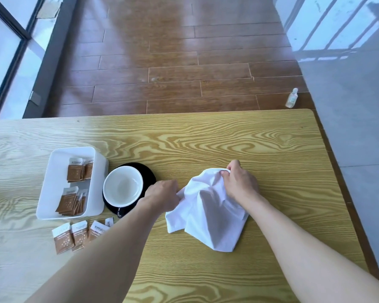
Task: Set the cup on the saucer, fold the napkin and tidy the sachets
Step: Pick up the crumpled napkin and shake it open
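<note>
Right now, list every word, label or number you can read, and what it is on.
None can be read.
Loose sachets on the table: white band print, blurred.
Sachets in the white tray: print too small.
Bottle on the floor: no legible label.

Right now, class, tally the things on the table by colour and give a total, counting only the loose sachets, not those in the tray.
White: 3, the tray, cup, napkin
Black: 1, the saucer
Brown and white: 4, the loose sachets
Total: 8

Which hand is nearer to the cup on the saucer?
Left. The left hand pinches the napkin just beside the cup; the right hand grips the napkin's far edge, farther away.
</note>
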